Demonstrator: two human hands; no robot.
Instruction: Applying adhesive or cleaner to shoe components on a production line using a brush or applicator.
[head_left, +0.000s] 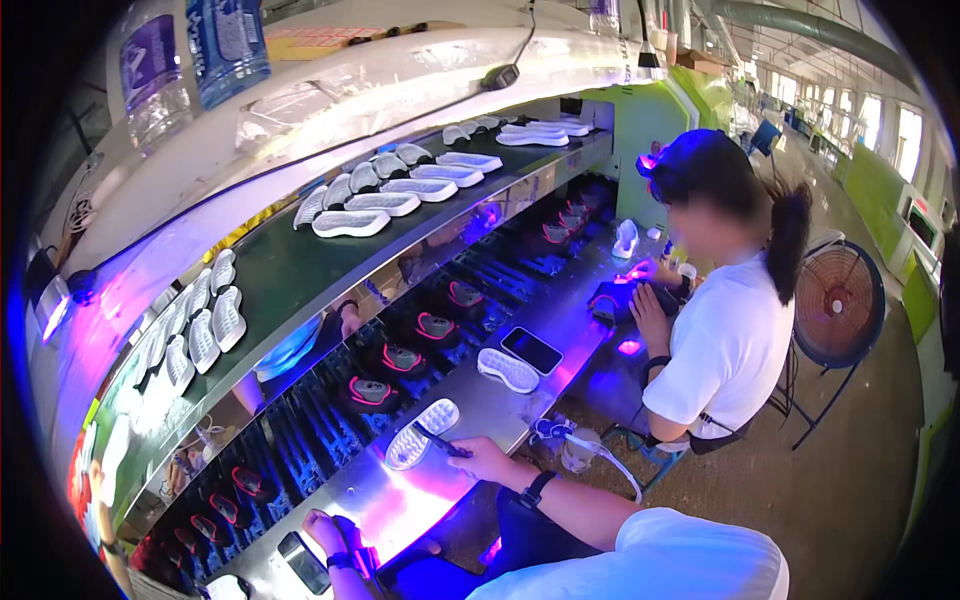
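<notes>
While the right hand (482, 460) has its fingers closed around a dark stick-like tool (437, 441), the tool's far end lies over a white sole (403, 449) that sits on the bench just ahead. The left hand (325, 530), nearer and to the left, is curled between a phone (303, 562) and a dark object; whether it grips anything I cannot tell.

The metal bench (490, 415) runs from near left to far right, its sheen washed violet, with a white-hot glare between the two hands. Farther along it lie another white sole (508, 370) and a second phone (532, 350), side by side. Beyond its far edge stretches a dark conveyor (320, 430) with blue bars, carrying grey shoe uppers (372, 392) outlined in pink. Above that, a green belt (275, 265) holds groups of white soles, and higher still a shelf wrapped in clear plastic bears bottles (228, 50) at left.

To the right, a seated co-worker (715, 340) in a white top bends over the same bench, both hands at a dark shoe. A round fan (840, 300) stands behind on the brownish floor (820, 470), and the long hall recedes to bright windows (908, 140) under a thick duct (820, 40).
</notes>
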